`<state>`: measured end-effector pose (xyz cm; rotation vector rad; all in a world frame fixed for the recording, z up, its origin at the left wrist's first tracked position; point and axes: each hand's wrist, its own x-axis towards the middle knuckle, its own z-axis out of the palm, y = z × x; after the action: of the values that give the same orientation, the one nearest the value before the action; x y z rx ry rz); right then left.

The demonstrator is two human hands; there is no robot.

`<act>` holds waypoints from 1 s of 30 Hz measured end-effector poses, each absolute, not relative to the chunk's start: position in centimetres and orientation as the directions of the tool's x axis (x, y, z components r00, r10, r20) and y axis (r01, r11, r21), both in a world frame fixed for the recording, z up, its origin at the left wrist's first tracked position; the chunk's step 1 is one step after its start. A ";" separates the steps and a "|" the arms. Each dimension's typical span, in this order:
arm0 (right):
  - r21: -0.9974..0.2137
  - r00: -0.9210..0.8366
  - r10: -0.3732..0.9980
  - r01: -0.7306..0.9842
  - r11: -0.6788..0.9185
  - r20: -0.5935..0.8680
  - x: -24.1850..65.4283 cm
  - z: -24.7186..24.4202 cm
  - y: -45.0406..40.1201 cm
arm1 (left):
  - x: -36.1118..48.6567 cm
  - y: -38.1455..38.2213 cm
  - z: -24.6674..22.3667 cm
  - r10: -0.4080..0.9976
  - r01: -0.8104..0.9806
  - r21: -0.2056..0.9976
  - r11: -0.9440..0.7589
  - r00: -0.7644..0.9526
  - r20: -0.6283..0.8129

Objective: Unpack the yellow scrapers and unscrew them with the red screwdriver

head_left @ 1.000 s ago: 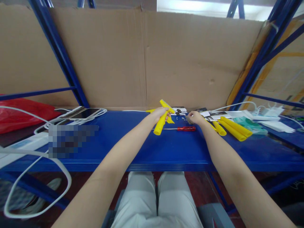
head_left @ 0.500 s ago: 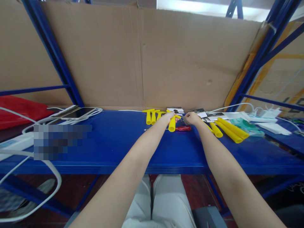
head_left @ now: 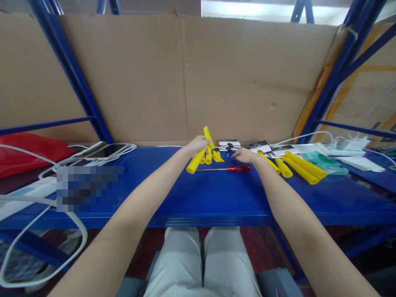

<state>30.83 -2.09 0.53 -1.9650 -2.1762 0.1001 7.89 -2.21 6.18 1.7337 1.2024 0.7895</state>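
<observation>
Soft, fairly even indoor light, brightest in a glaring white strip along the upper right, where detail is washed out. The cardboard behind is flatly lit, with only faint shading. The blue worktop shows a dull sheen; beneath it, the floor falls into dim shadow. Wide-angle distortion makes the blue posts lean outward and stretches the forearms toward the bottom corners. Focus is slightly soft: print on the cards is unreadable. Coarse square pixels mask a patch at left.
</observation>
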 end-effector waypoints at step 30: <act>-0.273 -0.175 0.940 0.927 0.257 0.292 28.3 3.2 -5.2 | -2.2 -2.7 2.2 0.959 0.650 0.709 -0.275 0.233 0.158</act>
<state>28.29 -5.17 3.19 -1.7000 -2.1376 0.0455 -2.21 -2.65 2.20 2.0066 1.4703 0.8061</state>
